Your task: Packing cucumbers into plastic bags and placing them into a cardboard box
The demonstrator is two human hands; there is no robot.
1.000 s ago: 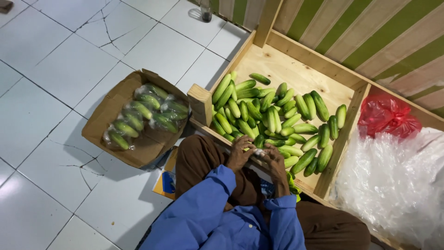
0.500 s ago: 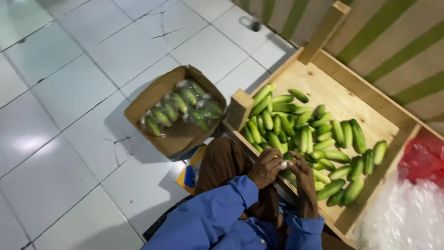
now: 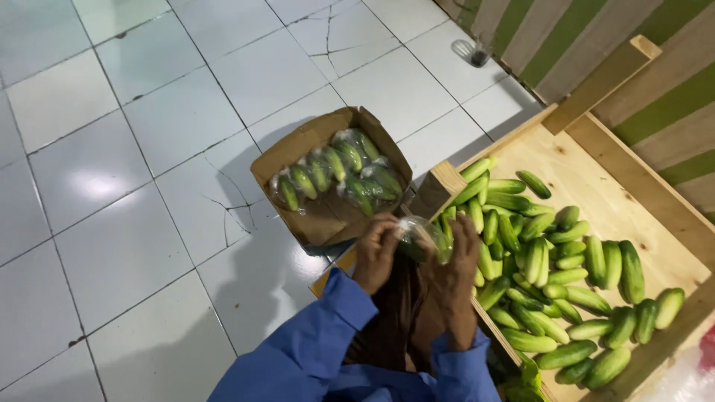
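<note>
Between both hands, person is gripping a clear plastic bag of cucumbers (image 3: pixel 423 240); left hand (image 3: pixel 376 251) pinching its near end, right hand (image 3: pixel 456 264) wrapped around its far side. Cardboard box (image 3: pixel 331 173) of bagged cucumbers sitting just ahead-left; wooden crate (image 3: pixel 588 160) with loose cucumbers (image 3: pixel 551 275) right. Judging: keeping film taut, grip even, avoids tearing.

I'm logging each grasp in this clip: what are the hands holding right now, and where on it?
A clear plastic-wrapped green cucumber, held between both hands: left hand at its left end, right hand cupping its right side.
</note>
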